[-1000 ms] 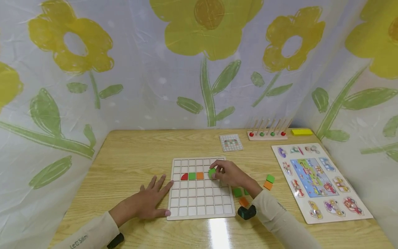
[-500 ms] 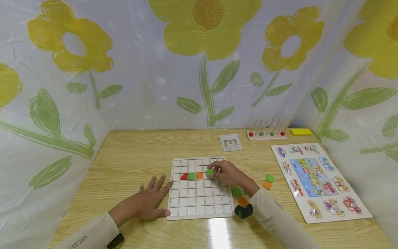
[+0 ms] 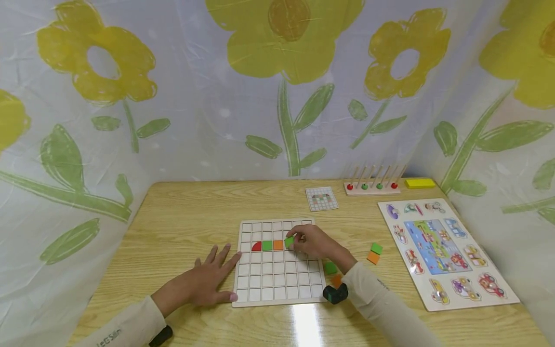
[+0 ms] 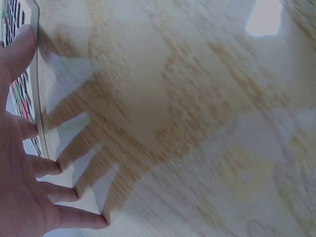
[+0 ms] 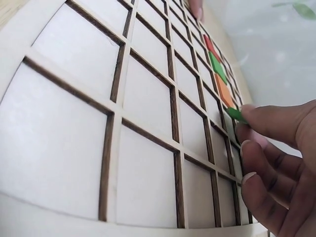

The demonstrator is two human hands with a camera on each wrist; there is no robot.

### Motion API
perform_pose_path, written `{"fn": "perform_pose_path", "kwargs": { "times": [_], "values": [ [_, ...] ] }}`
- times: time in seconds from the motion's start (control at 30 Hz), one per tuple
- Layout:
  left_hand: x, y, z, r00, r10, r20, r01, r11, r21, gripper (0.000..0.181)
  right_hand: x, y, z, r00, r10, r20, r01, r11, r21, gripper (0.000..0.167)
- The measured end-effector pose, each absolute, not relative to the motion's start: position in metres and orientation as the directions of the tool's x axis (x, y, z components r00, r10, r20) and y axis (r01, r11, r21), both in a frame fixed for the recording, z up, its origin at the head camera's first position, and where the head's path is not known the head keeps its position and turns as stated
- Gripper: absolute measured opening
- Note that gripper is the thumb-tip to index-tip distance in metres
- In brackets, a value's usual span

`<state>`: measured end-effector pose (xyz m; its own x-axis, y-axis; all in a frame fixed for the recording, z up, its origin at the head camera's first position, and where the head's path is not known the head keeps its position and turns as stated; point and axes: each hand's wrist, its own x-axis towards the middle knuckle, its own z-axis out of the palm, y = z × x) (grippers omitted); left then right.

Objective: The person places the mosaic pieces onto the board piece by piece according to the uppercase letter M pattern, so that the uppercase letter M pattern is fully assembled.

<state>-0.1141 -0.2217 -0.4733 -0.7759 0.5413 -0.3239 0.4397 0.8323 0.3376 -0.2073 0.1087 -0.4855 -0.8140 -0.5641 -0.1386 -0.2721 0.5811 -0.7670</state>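
Note:
A white grid board (image 3: 267, 280) lies on the table, with a red quarter-round piece (image 3: 257, 246), a green square (image 3: 267, 245) and an orange square (image 3: 278, 245) in one row. My right hand (image 3: 313, 241) pinches another green tile (image 3: 289, 242) just right of the orange one; in the right wrist view this tile (image 5: 236, 114) is tilted between thumb and finger. My left hand (image 3: 209, 281) is spread flat at the board's left edge, its thumb and a fingertip touching the frame. The left wrist view shows the left hand's (image 4: 24, 182) fingers apart and holding nothing.
Loose tiles, one green (image 3: 331, 268) and one orange (image 3: 336, 280), lie by the right wrist; another green (image 3: 376, 248) and orange (image 3: 373, 258) pair is farther right. A pattern card (image 3: 322, 199), bead rack (image 3: 373, 191), yellow block (image 3: 419, 183) and picture puzzle (image 3: 427, 299) stand beyond.
My right hand has moved slightly left, bringing the green tile from a small distance away to beside the orange square. My left hand has stayed in place.

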Motion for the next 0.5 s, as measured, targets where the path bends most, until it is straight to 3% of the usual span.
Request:
{"fn": "perform_pose_path", "kwargs": {
  "times": [0.5],
  "values": [
    [-0.1158, -0.2232, -0.4768, -0.775, 0.549, -0.314, 0.454, 0.829, 0.327, 0.100, -0.2088, 0.1039, -0.4859, -0.826, -0.534, -0.182, -0.237, 0.621, -0.747, 0.023]
  ]
}}
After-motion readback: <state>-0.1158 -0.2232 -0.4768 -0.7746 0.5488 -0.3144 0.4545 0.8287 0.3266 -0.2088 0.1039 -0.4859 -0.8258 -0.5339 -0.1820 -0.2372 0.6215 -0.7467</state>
